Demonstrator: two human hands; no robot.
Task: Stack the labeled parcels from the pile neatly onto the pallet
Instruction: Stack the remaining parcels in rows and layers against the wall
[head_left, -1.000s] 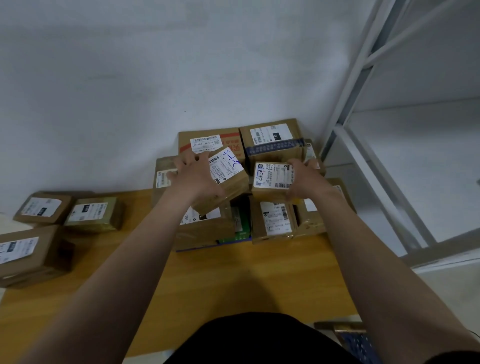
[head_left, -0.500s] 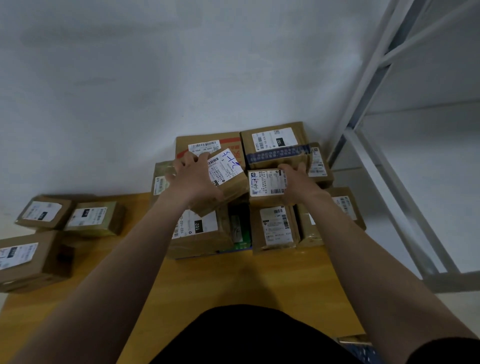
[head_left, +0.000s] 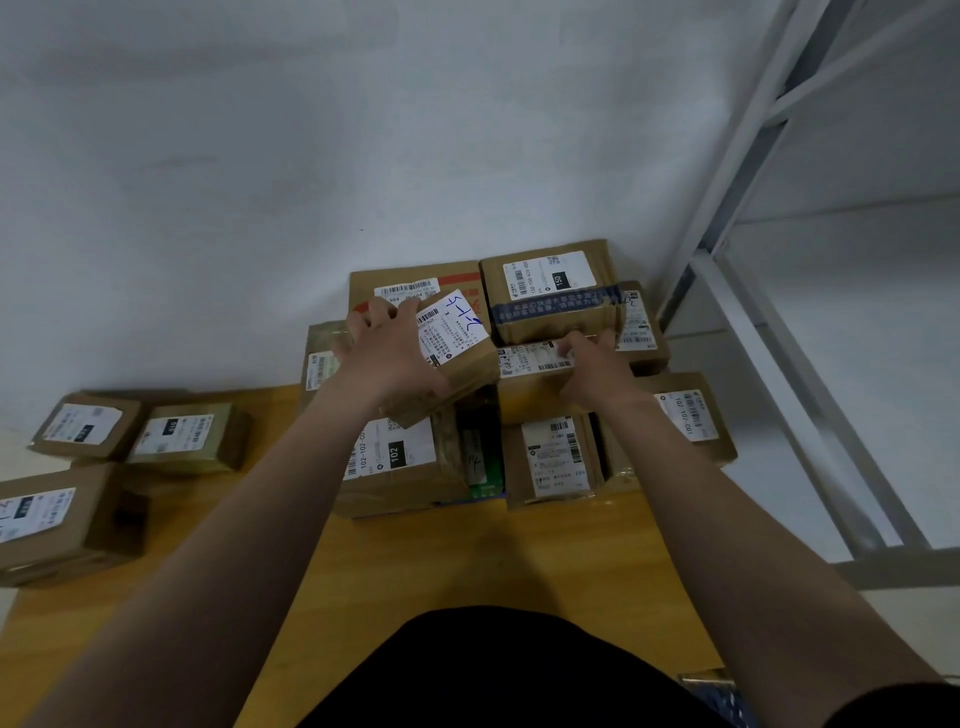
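The right hand has carried its small parcel back and down over the last second. It was raised above the front row; now it sits in the second layer, its far edge pushed against the blue-taped box at its 12 o'clock. The grip is still on it, fingers curled over the label's top edge. I judge this placement nearly done, with only the release left.

The left hand has hardly moved. Its grip keeps holding the handwritten-label parcel, tilted, above the "102" box and at 9 o'clock of the small parcel. That one probably goes down next, squared beside its neighbour.

The stack stands at the 12 o'clock end of the pallet. More labeled parcels lie well apart at 9 o'clock, so much of the task remains.
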